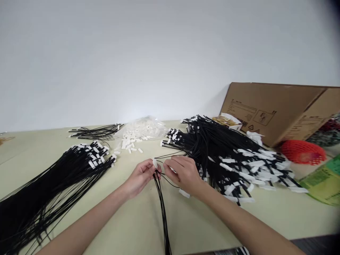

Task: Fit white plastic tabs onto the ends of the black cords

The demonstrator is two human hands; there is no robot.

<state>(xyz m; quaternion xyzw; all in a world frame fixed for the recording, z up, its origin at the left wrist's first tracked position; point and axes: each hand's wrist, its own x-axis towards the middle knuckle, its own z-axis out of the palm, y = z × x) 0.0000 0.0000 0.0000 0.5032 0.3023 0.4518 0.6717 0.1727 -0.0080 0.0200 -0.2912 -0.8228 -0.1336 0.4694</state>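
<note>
My left hand (142,176) is closed in a pinch on a small white connector (154,162) and a thin bundle of black wires (162,209) that runs down toward me. My right hand (183,172) is closed beside it, fingers pinched on the same wires near their tips. The two hands almost touch over the pale green table (140,219). A loose white connector (184,193) lies just under my right wrist.
A big heap of black wires with white connectors (225,156) lies to the right. Another bundle (53,184) spreads at the left, a smaller one (97,132) behind it. A bag of white connectors (139,131) sits at the back. A cardboard box (278,109), red foam net (302,151) and green packet (325,180) stand at the right.
</note>
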